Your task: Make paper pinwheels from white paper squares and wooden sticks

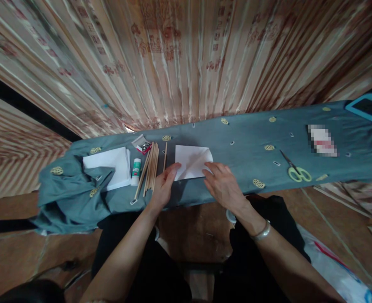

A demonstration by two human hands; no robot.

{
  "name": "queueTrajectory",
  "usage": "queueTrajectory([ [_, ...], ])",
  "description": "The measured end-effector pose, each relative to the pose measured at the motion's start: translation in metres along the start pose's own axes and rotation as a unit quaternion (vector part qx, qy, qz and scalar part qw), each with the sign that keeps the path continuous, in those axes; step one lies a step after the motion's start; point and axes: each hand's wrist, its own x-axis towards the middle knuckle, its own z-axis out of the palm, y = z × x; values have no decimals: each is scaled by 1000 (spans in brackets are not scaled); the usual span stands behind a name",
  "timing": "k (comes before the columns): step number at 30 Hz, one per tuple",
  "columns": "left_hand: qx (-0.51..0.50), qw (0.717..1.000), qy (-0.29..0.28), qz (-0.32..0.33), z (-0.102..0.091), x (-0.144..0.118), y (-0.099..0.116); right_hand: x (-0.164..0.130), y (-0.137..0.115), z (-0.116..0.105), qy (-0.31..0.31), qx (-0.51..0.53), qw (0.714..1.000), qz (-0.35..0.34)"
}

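Observation:
A folded white sheet of paper (192, 161) lies on the blue-grey cloth covering a narrow table (245, 139). My left hand (163, 185) rests at the paper's near left corner, fingers touching its edge. Pressing on the near right part of the paper is my right hand (224, 185), fingers spread flat; a silver bangle sits on that wrist. Neither hand lifts anything.
Left of the paper lie a bundle of thin wooden sticks (151, 168), a glue bottle (136, 170), a small packet (143, 146) and a stack of white paper (110, 166). Green-handled scissors (296, 170) lie to the right. A blue-rimmed tablet (370, 107) sits far right. A curtain hangs behind.

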Motion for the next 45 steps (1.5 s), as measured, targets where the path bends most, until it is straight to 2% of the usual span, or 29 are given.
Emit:
queueTrajectory([
  [6,45,997,-60,30,7,-22,-10,1,-13,9,-1,-65,998,-9],
  [10,145,978,-106,106,5,-29,-17,-5,-13,17,10,-39,998,-44],
  [12,238,948,-103,184,1,-29,-18,-11,-10,21,21,-22,998,-55],
  [15,391,874,-49,286,-2,-27,-17,-20,-8,22,24,2,997,-79],
  [18,484,809,-13,334,-1,-27,-14,-29,-8,20,28,27,993,-107],
  [21,515,782,-14,351,1,-29,-13,-38,-7,17,32,42,991,-126],
  [29,506,786,-13,356,-3,-29,-16,-59,2,13,2,70,993,-99],
  [34,460,803,-49,376,-3,-29,-21,-63,7,10,-1,175,984,-31],
  [39,414,847,-88,321,-2,-29,-20,-58,10,13,-5,320,942,103],
  [45,397,877,-67,261,0,-18,-17,-54,14,22,-14,375,888,265],
])
